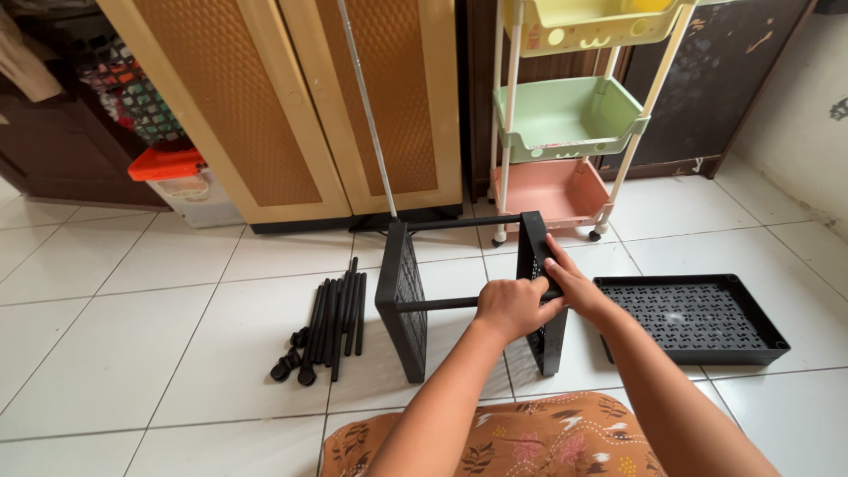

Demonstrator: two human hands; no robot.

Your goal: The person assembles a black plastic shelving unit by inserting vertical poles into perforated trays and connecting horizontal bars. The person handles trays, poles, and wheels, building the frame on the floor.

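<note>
Two black trays stand on edge on the white tiled floor (pixel 159 300), a left tray (pixel 402 300) and a right tray (pixel 541 291), joined by a near rod (pixel 446 303) and a far rod (pixel 464 223). Both forearms reach forward from the bottom edge. The left hand (pixel 511 307) is curled in a fist around the near rod where it meets the right tray. The right hand (pixel 565 281) lies against that tray's upper edge, fingers (pixel 549 258) bent over it, thumb side toward the left hand; the two hands touch. The joint between rod and tray is hidden under the hands. A patterned orange cloth (pixel 539 437) at the bottom is cut off by the frame. To the left, a bundle of loose black rods (pixel 334 322) lies on the floor with small black pieces (pixel 291 358) at its near end, too small to tell apart. To the right, a third tray (pixel 693 318) lies flat with nothing in it. Behind stands a cart (pixel 565 115) with yellow, green and pink bins, the top one cut off; the green and pink ones show nothing inside.
</note>
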